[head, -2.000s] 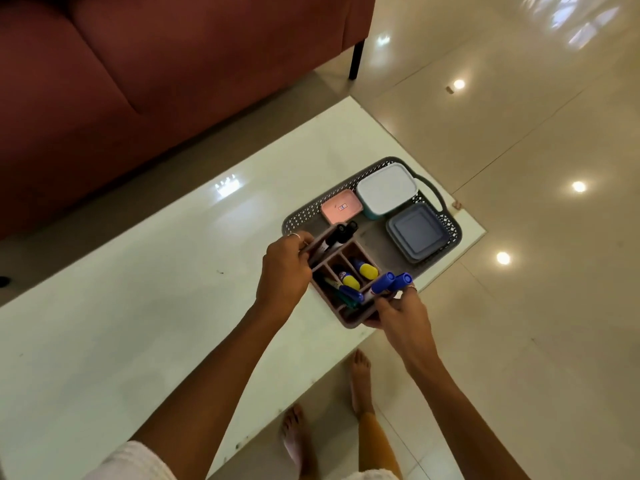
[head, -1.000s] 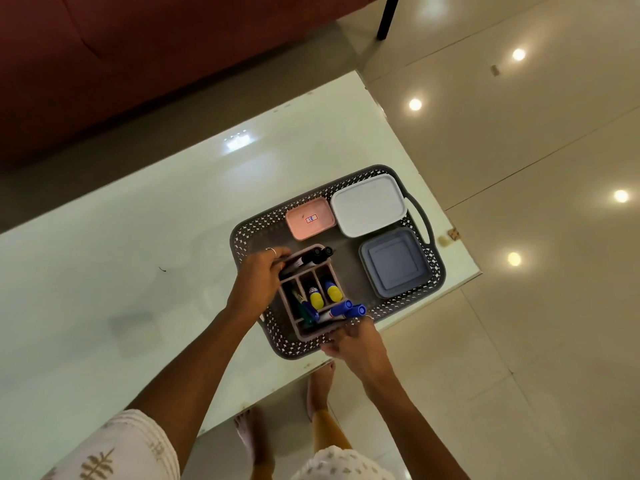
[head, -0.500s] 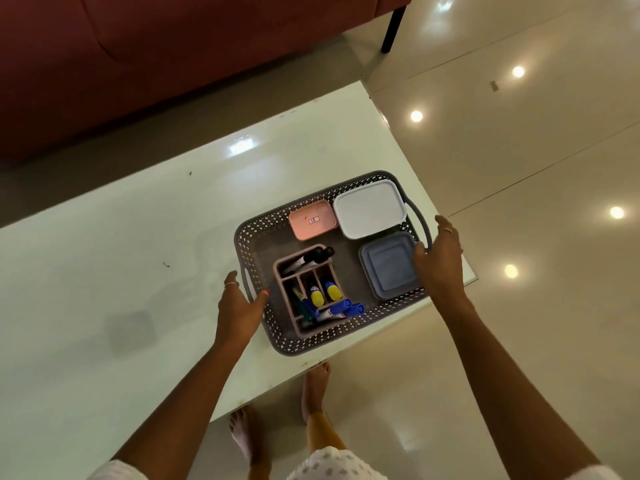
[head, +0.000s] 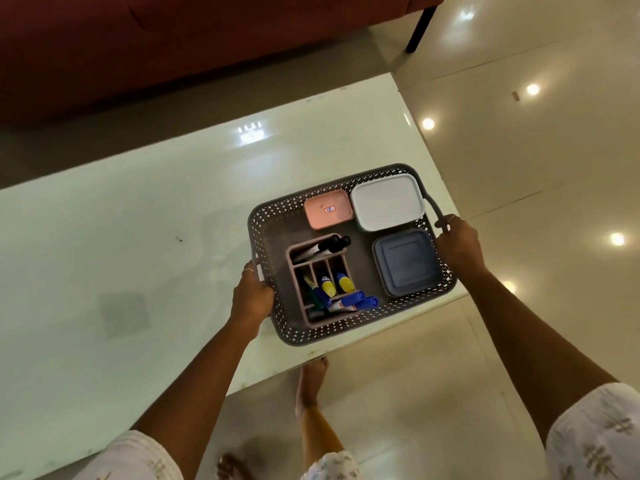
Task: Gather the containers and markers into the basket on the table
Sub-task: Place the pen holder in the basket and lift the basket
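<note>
A grey perforated basket [head: 273, 216] sits at the near right corner of the white table [head: 138, 237]. Inside it lie a pink container [head: 329, 208], a white-lidded container [head: 388, 201] and a blue-grey container [head: 408, 262]. A pink divided organiser [head: 298, 252] in the basket holds black, yellow-capped and blue markers [head: 349, 303]. My left hand [head: 251, 296] grips the basket's left handle. My right hand [head: 457, 242] grips the handle on the right side.
A dark red sofa [head: 173, 39] stands beyond the table, with a black leg [head: 420, 27] at its right. Glossy tiled floor [head: 536, 168] surrounds the table's right and near edges. My bare feet [head: 310, 382] are below the near table edge.
Both hands left the marker organiser and moved out to the basket's two handles. They now grip the handles, one on each side.
</note>
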A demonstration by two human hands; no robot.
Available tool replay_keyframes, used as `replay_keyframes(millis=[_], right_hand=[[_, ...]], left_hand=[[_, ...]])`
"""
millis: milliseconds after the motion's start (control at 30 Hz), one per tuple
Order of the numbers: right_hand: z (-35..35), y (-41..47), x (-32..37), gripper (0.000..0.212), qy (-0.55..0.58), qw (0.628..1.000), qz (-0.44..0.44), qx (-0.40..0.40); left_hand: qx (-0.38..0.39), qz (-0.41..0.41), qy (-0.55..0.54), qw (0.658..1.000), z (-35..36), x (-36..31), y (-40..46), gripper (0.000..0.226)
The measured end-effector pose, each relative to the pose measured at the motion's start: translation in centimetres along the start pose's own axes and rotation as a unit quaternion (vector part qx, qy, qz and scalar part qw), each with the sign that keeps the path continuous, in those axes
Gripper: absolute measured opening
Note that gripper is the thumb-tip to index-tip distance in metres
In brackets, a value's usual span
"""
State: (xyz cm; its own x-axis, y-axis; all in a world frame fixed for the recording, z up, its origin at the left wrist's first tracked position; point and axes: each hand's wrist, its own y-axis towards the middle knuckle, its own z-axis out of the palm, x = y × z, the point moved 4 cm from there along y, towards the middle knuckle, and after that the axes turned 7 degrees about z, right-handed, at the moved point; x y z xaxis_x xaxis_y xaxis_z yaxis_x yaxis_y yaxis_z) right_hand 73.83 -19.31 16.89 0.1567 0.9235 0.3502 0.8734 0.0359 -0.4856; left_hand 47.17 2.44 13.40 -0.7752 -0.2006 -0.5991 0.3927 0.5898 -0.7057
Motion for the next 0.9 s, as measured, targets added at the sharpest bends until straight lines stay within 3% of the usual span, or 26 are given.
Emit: replay_keyframes(millis=[233, 533, 900], right_hand=[[3.5, -4.6, 4.5, 0.03, -0.027, 0.998, -0.054, 0.029], [10.6, -17.0, 9.3, 0.029, -0.043, 0.983, -0.161, 0.08], [19.9, -40.2, 2.2, 0.031, -0.097, 0.959, -0.228, 0.138]], left_hand=[[-0.054, -0.032, -0.05, 0.997, -5.7, 5.1, -2.4, 0.051], [-0.121, -0.045, -0.127, 0.983, -16.0, 16.9, -8.6, 0.056], [-0.199, -0.109, -0.153, 0.962, -24.3, 37.4, -25.4, 0.049]])
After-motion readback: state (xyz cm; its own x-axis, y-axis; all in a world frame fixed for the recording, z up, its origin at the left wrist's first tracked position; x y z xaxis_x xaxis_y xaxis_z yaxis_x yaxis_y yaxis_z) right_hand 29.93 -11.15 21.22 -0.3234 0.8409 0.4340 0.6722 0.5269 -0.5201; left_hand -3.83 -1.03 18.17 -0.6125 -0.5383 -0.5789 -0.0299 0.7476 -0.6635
